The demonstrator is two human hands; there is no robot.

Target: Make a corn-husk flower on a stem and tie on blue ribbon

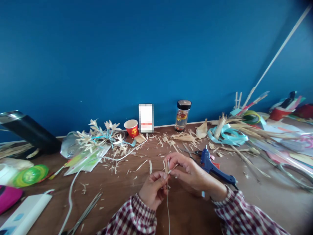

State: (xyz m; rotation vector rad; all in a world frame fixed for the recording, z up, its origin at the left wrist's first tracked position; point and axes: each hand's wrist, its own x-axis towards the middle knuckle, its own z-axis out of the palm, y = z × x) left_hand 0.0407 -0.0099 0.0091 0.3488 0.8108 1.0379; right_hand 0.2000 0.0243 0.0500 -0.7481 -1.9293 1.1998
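"What's to your left?"

"Scissors [86, 212] lie on the bench [122, 202], with pale flowers [112, 126] on blue stems farther back."

"And your left hand [154, 186]?"

"Its thumb and fingers pinch the base of a small bundle of pale strips [166, 165]. A thin strand [168, 209] hangs below the pinch, towards me."

"So where's the bundle?"

"In front of me, between my hands. Its long axis runs nearly straight away from me, the splayed ends at the far side."

"Which hand is nearer?"

"Left at the base, right hand [187, 168] at the splayed ends, coming in from the right. Whether those fingertips grip a strip or merely touch one, I can't tell."

"Beyond that?"

"A blue glue gun [206, 159], just past my right hand."
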